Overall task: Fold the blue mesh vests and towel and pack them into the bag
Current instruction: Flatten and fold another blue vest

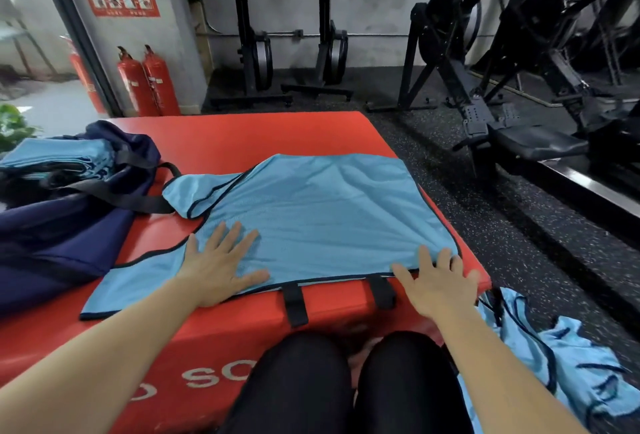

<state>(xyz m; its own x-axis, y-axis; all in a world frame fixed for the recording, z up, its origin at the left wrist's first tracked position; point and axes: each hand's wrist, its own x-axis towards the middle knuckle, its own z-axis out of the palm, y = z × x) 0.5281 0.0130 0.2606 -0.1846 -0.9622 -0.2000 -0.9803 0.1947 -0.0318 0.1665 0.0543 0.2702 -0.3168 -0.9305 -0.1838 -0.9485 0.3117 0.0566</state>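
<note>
- Centrally, 1 blue mesh vest (311,211) lies spread flat on the red padded box (277,132).
- At 7 o'clock of the vest, the left hand (221,260) presses on it, fingers straight and splayed.
- At 5 o'clock, the right hand (436,281) rests splayed fingers on the vest's near corner, gripping nothing.
- At 9 o'clock sits the navy bag (62,232), with folded blue cloth (52,159) inside.
- At 4 o'clock, more blue vests (568,374) lie crumpled on the floor (485,191).

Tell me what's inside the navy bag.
Folded light-blue cloth shows in the open mouth of the bag. Anything deeper is hidden in shadow and by the bag's own fabric and strap.
</note>
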